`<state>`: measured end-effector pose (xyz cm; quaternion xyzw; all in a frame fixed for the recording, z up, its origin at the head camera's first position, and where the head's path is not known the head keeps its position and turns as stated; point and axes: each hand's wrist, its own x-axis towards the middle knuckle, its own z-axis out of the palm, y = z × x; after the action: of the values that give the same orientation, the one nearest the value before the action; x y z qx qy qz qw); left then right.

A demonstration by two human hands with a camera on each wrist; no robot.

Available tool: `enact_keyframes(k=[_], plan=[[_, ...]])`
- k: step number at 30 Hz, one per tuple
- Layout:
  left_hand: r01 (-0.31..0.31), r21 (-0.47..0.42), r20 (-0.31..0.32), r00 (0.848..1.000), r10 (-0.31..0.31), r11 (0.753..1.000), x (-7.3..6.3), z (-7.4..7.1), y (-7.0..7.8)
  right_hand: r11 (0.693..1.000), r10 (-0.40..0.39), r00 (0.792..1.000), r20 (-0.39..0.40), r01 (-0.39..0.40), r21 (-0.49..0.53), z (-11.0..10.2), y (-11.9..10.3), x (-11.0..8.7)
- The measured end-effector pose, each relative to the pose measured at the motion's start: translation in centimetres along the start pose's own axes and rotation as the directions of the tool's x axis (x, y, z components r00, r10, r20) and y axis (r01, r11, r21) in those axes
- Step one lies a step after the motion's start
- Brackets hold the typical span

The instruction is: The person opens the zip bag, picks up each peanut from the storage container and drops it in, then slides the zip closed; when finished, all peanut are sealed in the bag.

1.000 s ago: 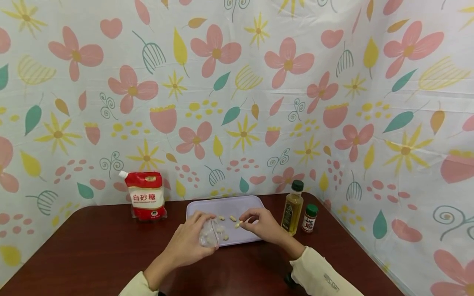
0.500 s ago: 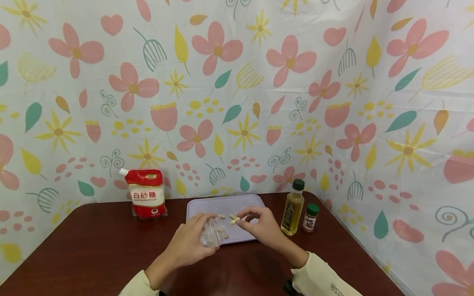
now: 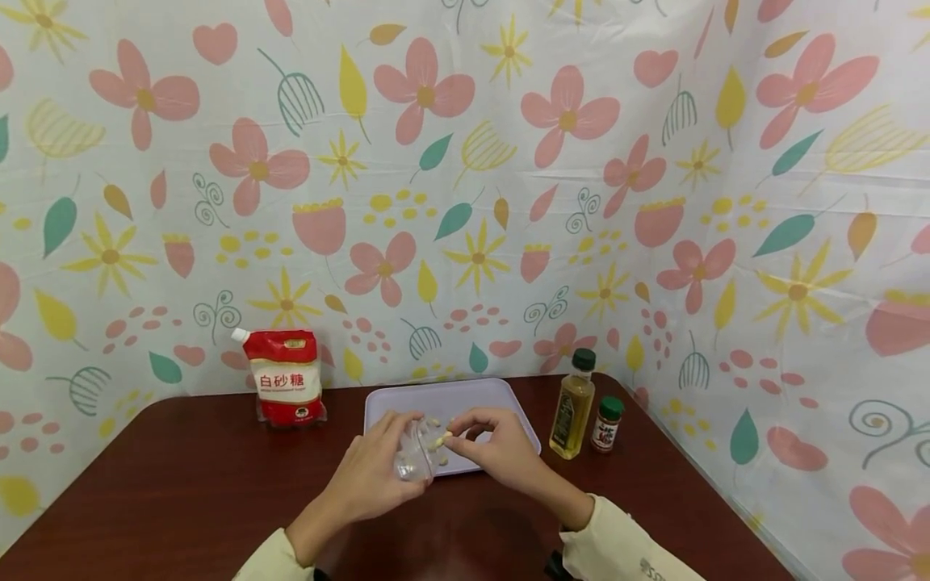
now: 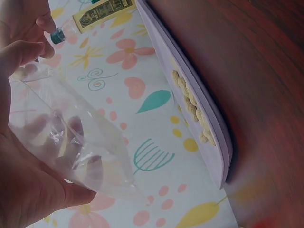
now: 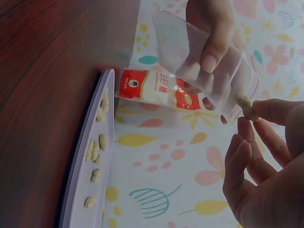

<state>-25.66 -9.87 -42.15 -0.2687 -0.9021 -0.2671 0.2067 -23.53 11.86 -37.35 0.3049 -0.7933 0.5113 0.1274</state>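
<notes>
My left hand (image 3: pixel 370 472) grips a clear zip bag (image 4: pixel 107 147), fingers and thumb spread around its sides, with the mouth facing right. Between thumb and fingertips of my right hand (image 3: pixel 501 448) is a peanut in its shell (image 5: pixel 246 108), right at the bag's mouth in the right wrist view. Both hands are above the near part of a lilac tray (image 3: pixel 465 395). Several more peanuts (image 5: pixel 93 149) lie on that tray, partly hidden behind the hands and bag in the head view.
At the back left of the dark wooden table (image 3: pixel 203 484) stands a red and white sugar pouch (image 3: pixel 288 379). Right of the tray are an oil bottle (image 3: pixel 572 407) with a dark green cap and a small green-lidded jar (image 3: pixel 607 425). A flowered curtain (image 3: pixel 436 202) hangs behind.
My right hand has lifted the peanut off the tray and carried it left to the bag's mouth. The left hand has stayed nearly in place, still holding the bag.
</notes>
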Motion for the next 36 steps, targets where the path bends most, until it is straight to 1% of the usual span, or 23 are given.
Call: enact_keyframes(k=[2, 5, 8, 10, 12, 16, 23, 29, 36], plan=[[0.008, -0.016, 0.004, 1.0, -0.008, 1.0, 0.0, 0.0, 0.1, 1.0, -0.001, 1.0, 0.004, 0.001, 0.003, 0.2, 0.2, 0.1], [0.026, -0.044, 0.016, 1.0, -0.026, 0.999, 0.0, 0.0, 0.2, 1.0, 0.013, 1.0, -0.001, -0.013, -0.023, 0.6, 1.3, 0.2], [0.037, -0.053, 0.026, 0.999, -0.036, 0.998, 0.0, 0.1, 0.2, 0.999, 0.013, 1.0, -0.003, -0.013, -0.042, 0.9, 2.5, 0.3], [0.037, -0.052, 0.025, 0.999, -0.036, 0.998, 0.1, 0.1, 0.2, 0.999, 0.002, 1.0, -0.003, -0.002, -0.045, 0.9, 2.8, 0.3], [0.039, -0.05, 0.021, 0.999, -0.038, 0.998, 0.0, 0.1, 0.3, 0.999, -0.016, 1.0, 0.003, 0.017, -0.043, 0.9, 3.0, 0.3], [0.049, -0.049, 0.01, 0.999, -0.049, 0.998, 0.0, 0.0, 0.3, 0.999, -0.022, 1.0, 0.009, 0.022, -0.045, 1.0, 3.0, 0.3], [0.052, -0.048, -0.006, 0.999, -0.052, 0.998, -0.1, -0.1, 0.3, 1.0, -0.009, 0.999, -0.037, 0.008, -0.027, 0.6, 2.9, 0.3], [0.05, -0.031, -0.02, 0.999, -0.05, 0.998, -0.1, -0.1, 0.2, 1.0, -0.014, 0.997, -0.082, 0.012, -0.026, 0.4, 3.7, 0.5], [0.061, -0.01, -0.023, 0.998, -0.061, 0.998, -0.1, -0.1, 0.2, 0.997, 0.0, 0.997, -0.076, -0.006, -0.071, 0.5, 4.9, 1.0]])
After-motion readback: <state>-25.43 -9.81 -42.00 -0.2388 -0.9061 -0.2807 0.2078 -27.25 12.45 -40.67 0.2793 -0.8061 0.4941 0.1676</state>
